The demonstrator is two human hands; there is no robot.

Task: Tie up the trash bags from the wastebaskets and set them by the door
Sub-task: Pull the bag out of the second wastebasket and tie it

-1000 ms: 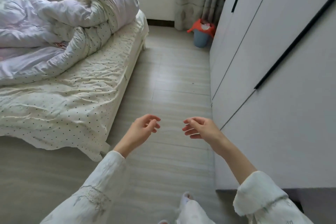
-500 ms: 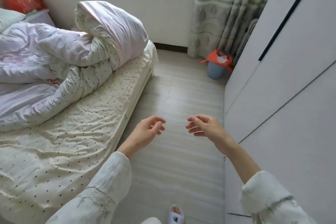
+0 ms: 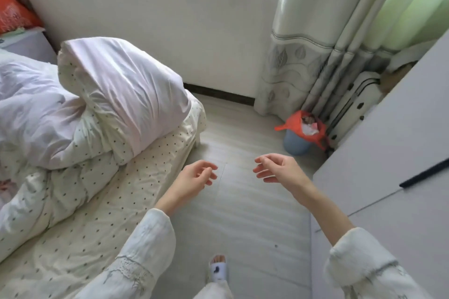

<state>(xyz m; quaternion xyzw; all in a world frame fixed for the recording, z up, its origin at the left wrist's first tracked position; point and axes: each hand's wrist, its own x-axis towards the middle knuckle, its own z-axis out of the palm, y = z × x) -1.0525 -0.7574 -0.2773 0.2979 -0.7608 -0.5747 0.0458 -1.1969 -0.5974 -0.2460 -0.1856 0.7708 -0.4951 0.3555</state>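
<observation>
A small blue wastebasket stands on the floor in the far right corner, between the curtain and the wardrobe. An orange trash bag lines it, its rim folded over the top, with crumpled paper waste inside. My left hand and my right hand are both held out in front of me above the floor, fingers loosely curled and apart, holding nothing. Both hands are well short of the basket.
A bed with a dotted sheet and a rolled duvet fills the left side. A white wardrobe runs along the right. A curtain and a folded white item stand behind the basket. My slippered foot is on the floor strip.
I have walked forward along the floor strip, so the wastebasket now looks nearer and larger. Both hands stay held out, empty, in much the same pose.
</observation>
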